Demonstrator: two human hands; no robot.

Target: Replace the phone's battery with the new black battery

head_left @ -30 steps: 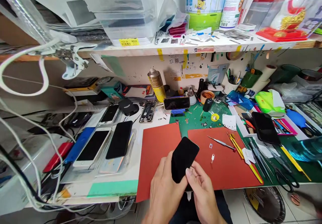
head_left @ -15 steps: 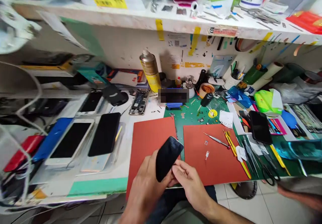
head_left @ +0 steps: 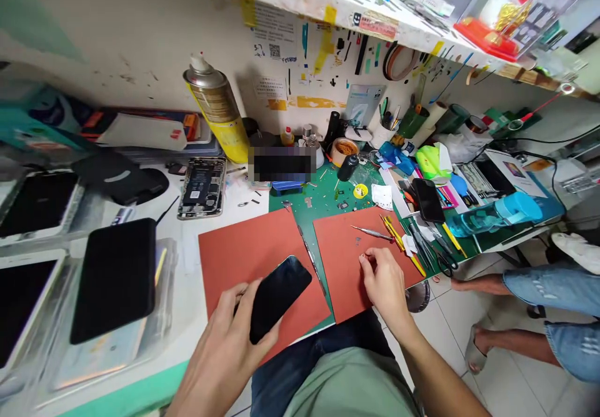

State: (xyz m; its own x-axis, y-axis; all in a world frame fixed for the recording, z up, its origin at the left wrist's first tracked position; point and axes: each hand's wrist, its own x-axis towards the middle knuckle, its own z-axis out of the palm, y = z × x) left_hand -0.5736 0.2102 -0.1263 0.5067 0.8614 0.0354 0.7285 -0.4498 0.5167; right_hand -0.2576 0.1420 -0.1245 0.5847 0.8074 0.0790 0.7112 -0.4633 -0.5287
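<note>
The left hand [head_left: 229, 323] grips a black-screened smartphone [head_left: 279, 295] over the near side of the left red mat [head_left: 234, 248]. The right hand [head_left: 387, 282], fingertips nearly meeting over the right red mat [head_left: 337, 273], may hold something; I cannot tell.

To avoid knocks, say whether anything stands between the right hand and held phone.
Nothing visible blocks the right hand from the phone; a slim tool lies lower, along the edge of the left red sheet.
</note>
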